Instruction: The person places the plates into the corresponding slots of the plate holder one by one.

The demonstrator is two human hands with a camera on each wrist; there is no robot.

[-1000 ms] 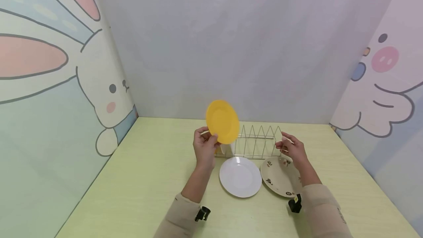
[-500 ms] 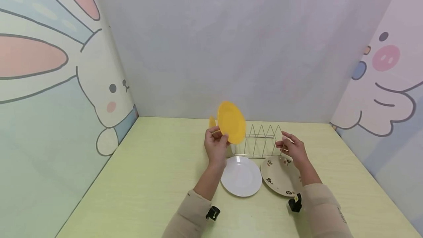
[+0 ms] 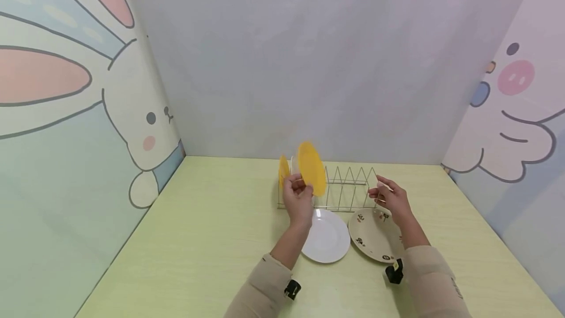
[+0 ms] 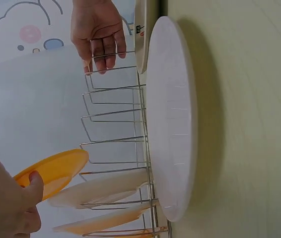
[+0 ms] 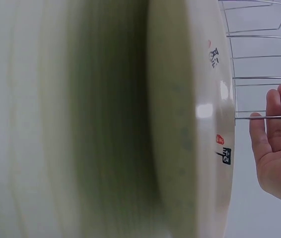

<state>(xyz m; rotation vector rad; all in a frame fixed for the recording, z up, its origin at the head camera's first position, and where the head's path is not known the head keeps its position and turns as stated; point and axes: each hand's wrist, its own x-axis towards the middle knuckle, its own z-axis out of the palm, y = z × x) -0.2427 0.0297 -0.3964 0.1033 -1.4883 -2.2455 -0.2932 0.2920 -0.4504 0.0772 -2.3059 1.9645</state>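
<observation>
My left hand (image 3: 299, 201) pinches the lower rim of a yellow plate (image 3: 312, 170), thumb on its face, and holds it tilted above the left part of a wire dish rack (image 3: 340, 209). In the left wrist view, a white plate (image 4: 101, 191) and another yellow plate (image 4: 105, 221) stand in the rack's end slots, close by the held one. At the rack's right end, my right hand (image 3: 392, 201) holds the end wire between thumb and fingers, as the right wrist view shows its fingers (image 5: 275, 119) behind that wire.
A white plate (image 3: 327, 238) lies flat on the table in front of the rack. Right of it is a cream plate (image 3: 375, 234) with small dark and red motifs, under my right forearm. A grey wall (image 3: 309, 63) stands behind the table.
My left hand has moved right with the yellow plate, lowered it slightly and turned it more edge-on. The plates at the rack's left end now show. The right hand stays put.
</observation>
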